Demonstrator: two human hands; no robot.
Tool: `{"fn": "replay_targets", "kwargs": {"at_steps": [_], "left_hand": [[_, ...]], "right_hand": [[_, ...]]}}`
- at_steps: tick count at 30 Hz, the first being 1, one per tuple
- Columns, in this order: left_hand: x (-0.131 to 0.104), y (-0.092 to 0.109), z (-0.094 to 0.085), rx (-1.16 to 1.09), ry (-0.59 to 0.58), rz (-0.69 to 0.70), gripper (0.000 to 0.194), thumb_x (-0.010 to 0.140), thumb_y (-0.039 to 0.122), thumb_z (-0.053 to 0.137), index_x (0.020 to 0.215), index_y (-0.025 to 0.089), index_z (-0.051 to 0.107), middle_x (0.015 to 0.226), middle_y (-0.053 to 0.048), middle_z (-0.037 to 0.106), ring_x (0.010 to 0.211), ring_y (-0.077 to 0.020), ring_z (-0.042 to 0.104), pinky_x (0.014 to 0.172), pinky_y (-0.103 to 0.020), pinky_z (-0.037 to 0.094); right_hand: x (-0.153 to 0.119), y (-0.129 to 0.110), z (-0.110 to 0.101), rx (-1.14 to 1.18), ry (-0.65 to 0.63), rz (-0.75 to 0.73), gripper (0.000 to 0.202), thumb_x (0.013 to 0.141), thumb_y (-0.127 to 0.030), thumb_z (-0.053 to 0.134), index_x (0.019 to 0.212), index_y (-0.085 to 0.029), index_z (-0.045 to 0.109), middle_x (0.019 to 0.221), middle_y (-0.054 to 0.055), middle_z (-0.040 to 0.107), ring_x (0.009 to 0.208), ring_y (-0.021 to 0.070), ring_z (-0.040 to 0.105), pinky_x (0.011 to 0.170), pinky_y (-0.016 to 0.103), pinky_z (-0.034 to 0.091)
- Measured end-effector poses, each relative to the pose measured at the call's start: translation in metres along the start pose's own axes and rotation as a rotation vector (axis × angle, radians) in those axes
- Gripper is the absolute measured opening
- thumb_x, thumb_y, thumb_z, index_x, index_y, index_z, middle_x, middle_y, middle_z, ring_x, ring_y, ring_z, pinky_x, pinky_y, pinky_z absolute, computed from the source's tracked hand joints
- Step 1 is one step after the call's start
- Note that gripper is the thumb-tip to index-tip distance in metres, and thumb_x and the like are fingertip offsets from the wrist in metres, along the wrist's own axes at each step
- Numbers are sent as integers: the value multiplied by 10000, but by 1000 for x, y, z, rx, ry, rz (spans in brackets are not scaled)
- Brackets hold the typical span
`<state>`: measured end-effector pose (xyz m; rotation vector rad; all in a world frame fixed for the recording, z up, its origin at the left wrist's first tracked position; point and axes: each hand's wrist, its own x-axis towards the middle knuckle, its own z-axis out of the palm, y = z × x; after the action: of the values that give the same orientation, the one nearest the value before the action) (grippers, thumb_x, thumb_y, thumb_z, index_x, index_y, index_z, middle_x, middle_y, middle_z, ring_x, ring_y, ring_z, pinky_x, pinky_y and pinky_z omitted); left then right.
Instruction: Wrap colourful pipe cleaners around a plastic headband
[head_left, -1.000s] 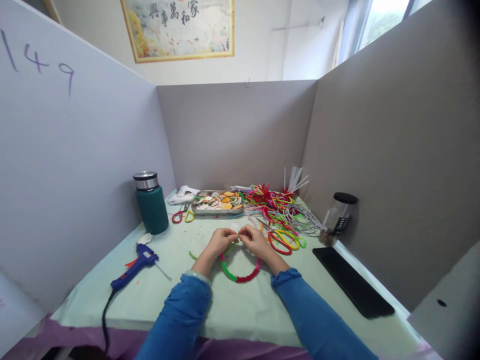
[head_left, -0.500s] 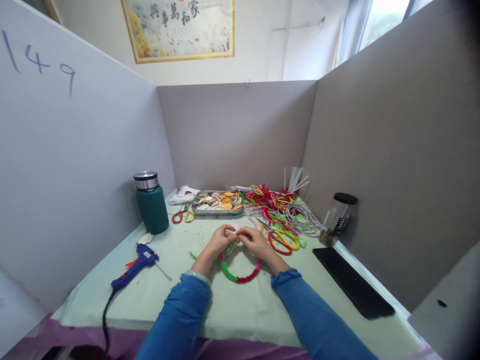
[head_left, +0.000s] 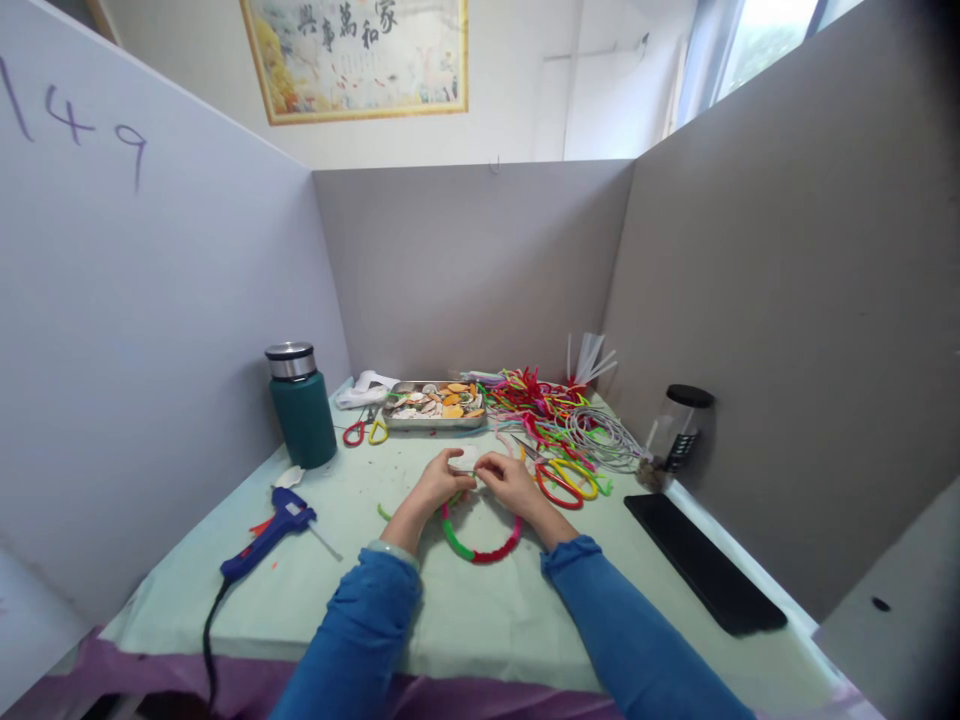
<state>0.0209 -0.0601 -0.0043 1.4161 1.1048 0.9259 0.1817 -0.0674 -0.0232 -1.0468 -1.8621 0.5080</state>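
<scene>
A hoop (head_left: 491, 556) wrapped in green, red and pink fuzzy pipe cleaner lies on the table, its far part hidden behind my hands. My left hand (head_left: 436, 484) is closed at its upper left, fingers curled round the rim. My right hand (head_left: 510, 482) pinches at the top of the hoop, close to the left fingertips, on what looks like a thin green pipe cleaner. The loose end of a light green pipe cleaner (head_left: 384, 512) sticks out left of my left wrist. Something white (head_left: 466, 459) shows just beyond my fingertips.
At left are a blue glue gun (head_left: 270, 535) and a green bottle (head_left: 302, 415). Further back stand a metal tray (head_left: 435, 424) of felt-like pieces and a pile of pipe cleaners (head_left: 536, 395). Red-yellow scissors (head_left: 561, 484), a jar (head_left: 670, 440) and a black phone-like slab (head_left: 701, 560) lie right.
My fingertips have shifted slightly apart at the hoop's top. The green strand that crossed inside the hoop is now mostly hidden by my left hand, and more of the white thing shows.
</scene>
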Motion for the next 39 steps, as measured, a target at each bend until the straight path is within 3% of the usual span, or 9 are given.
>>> {"fn": "replay_targets", "kwargs": {"at_steps": [4,7,10,14,18,25,28,33,39], "left_hand": [[-1,0,0,34,39,-96,850,646,208,702,1335,81,221,621,-19,638,411,-109,543,415,-195,377],[2,-3,-1,162,91,-77,840,649,244,704,1329,86,236,608,-12,638,375,-93,503,397,-189,343],[6,-7,-2,336,145,31,671,655,241,681,1235,118,367,590,20,622,368,-74,455,407,-189,326],[6,-10,-3,580,160,224,389,634,251,681,991,166,552,650,11,625,547,-110,534,517,-200,364],[3,-7,-2,784,184,279,205,651,254,658,842,182,637,783,-34,659,699,-151,566,621,-229,376],[-4,-4,1,1018,203,384,173,767,223,538,832,228,698,844,-47,643,777,-166,568,667,-243,365],[-5,-4,0,1065,223,463,183,799,256,526,843,242,703,837,-43,618,759,-160,547,646,-249,352],[-3,-3,-1,1096,221,645,163,811,246,546,812,222,707,812,-64,611,852,-192,497,742,-295,341],[0,-4,-2,1071,268,668,168,830,266,536,838,211,694,840,-70,631,857,-197,506,753,-312,323]], "right_hand": [[1,7,1,-36,47,22,139,782,-231,508,808,-185,636,662,-4,595,604,133,520,576,237,371],[2,12,2,-51,65,45,140,783,-245,510,794,-186,637,642,-5,589,586,133,511,568,237,366],[3,15,2,-70,68,60,141,780,-242,506,785,-187,636,634,-4,587,586,137,515,564,238,362],[3,15,2,-86,69,64,137,769,-222,504,777,-191,637,637,-3,592,587,141,520,564,241,360],[2,13,2,-85,67,67,144,767,-219,500,779,-189,640,664,5,611,614,148,540,582,248,376],[2,15,2,-66,68,59,138,770,-235,515,776,-191,646,659,14,615,611,155,545,591,259,394],[2,16,2,-74,63,57,134,775,-227,513,780,-190,641,670,13,619,622,155,550,603,259,398],[2,16,1,-68,31,47,136,785,-223,507,798,-191,639,706,17,632,656,155,561,632,265,407],[1,11,1,-63,-5,23,122,789,-211,509,805,-185,627,747,14,635,685,147,558,628,250,395]]}}
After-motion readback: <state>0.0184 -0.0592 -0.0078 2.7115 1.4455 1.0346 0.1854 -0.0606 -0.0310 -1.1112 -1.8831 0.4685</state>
